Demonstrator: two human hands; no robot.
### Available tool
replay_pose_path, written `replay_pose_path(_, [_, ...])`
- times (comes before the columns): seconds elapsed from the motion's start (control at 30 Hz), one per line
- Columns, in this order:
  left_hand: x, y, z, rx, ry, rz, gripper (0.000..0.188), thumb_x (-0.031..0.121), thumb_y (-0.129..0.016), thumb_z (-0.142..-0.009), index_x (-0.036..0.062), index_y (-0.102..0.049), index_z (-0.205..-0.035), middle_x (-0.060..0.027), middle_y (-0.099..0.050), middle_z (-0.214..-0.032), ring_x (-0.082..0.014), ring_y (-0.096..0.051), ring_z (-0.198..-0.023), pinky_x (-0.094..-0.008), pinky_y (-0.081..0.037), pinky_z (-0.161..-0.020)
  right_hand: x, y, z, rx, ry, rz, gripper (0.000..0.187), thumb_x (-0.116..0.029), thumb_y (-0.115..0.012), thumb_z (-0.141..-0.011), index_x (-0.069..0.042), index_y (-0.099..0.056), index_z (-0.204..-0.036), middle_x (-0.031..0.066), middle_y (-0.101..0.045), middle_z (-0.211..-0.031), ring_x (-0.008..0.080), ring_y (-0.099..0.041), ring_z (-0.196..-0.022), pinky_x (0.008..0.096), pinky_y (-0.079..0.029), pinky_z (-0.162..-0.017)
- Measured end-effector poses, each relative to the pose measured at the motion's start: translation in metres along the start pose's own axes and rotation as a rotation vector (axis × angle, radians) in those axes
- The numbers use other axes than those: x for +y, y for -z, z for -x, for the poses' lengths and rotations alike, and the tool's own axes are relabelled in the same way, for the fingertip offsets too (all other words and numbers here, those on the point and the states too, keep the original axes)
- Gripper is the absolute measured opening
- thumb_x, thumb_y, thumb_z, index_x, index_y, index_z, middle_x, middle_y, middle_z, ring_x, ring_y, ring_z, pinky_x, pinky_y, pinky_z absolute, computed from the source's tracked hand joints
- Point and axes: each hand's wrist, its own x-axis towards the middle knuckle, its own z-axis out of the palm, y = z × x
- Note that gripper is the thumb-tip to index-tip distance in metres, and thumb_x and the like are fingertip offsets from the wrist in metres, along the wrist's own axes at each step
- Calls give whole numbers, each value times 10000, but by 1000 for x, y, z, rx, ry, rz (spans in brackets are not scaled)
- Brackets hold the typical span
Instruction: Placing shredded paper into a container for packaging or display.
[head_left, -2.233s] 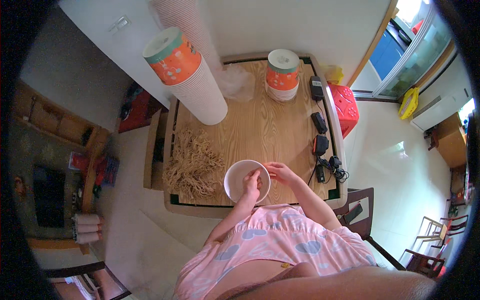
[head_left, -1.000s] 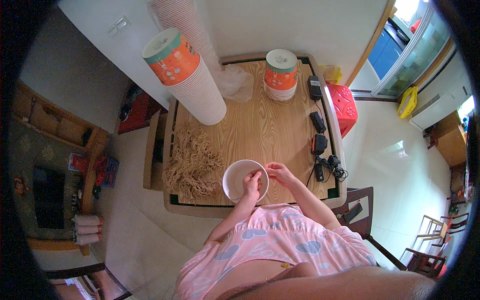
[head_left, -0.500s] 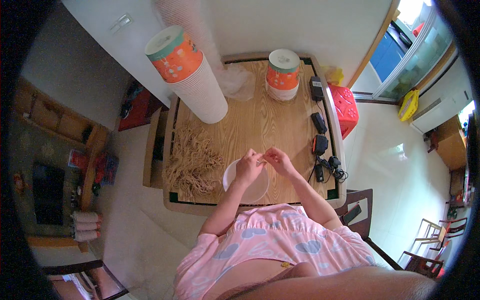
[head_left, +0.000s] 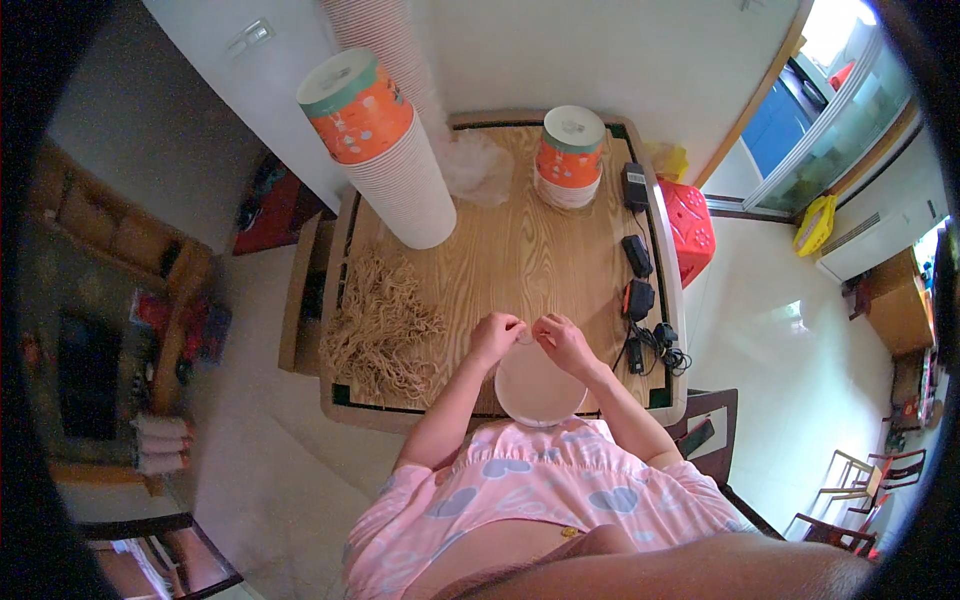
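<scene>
A white paper bucket (head_left: 540, 390) is at the table's near edge, in front of my body, its pale round face turned up. At its far rim my left hand (head_left: 498, 337) is closed in a pinch. My right hand (head_left: 564, 343) is pinched too, a small gap away on the other side of that rim. Something thin and pale shows between the fingertips, too small to name. Left of the hands lies a loose heap of tan twisted cords (head_left: 380, 325).
A tall leaning stack of paper buckets (head_left: 400, 180) stands at the far left. A short bucket stack (head_left: 570, 160) is at the back, near crumpled clear plastic (head_left: 475, 168). Black power adapters (head_left: 638, 298) and cables line the right edge. A red stool (head_left: 687, 230) stands beyond.
The white bucket has shifted right and toward my body, and more of its pale face shows. My hands have drawn slightly apart and nearer to me.
</scene>
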Motion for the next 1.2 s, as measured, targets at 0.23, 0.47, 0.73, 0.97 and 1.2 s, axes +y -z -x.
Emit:
replay_pose_path(0.23, [-11,-28,2,198,77,647,248,236,-551,-842,32,-664,-759,-27,-590,-581,-76,-530,-549,-256,-413,-504,-26,-1,3,112,56,89,204,-104,-654,-690,-74,-557,-868,88,-541,-901,287,-517,-886,396,-417,-779])
replay_pose_path(0.47, [7,-22,6,215,53,681,260,250,-555,-849,24,-677,-812,-35,-614,-628,-73,-554,-598,-236,-441,-554,-5,-21,-5,142,16,-64,118,-81,-611,-757,-28,-564,-851,100,-581,-798,239,-582,-773,335,-471,-678])
replay_pose_path(0.73, [-6,-26,10,227,162,936,239,244,-561,-846,39,-681,-821,17,-548,-584,-51,-472,-515,-212,-382,-472,-21,-23,-15,165,-217,-303,107,-64,-602,-795,-8,-538,-860,102,-581,-786,151,-577,-737,266,-468,-668])
replay_pose_path(0.97, [-11,-32,7,271,181,1203,230,248,-572,-847,38,-654,-805,8,-589,-674,-69,-516,-540,-199,-385,-452,-28,-23,-14,37,82,-39,190,-50,-655,-725,-27,-549,-882,84,-556,-842,187,-554,-738,270,-466,-668])
replay_pose_path(1.2, [-29,-47,1,340,77,501,255,280,-607,-802,37,-660,-745,-58,-559,-605,-126,-493,-468,-279,-381,-430,-24,-25,-27,163,-143,-356,219,-77,-658,-735,-48,-593,-942,79,-570,-867,174,-559,-750,282,-462,-664])
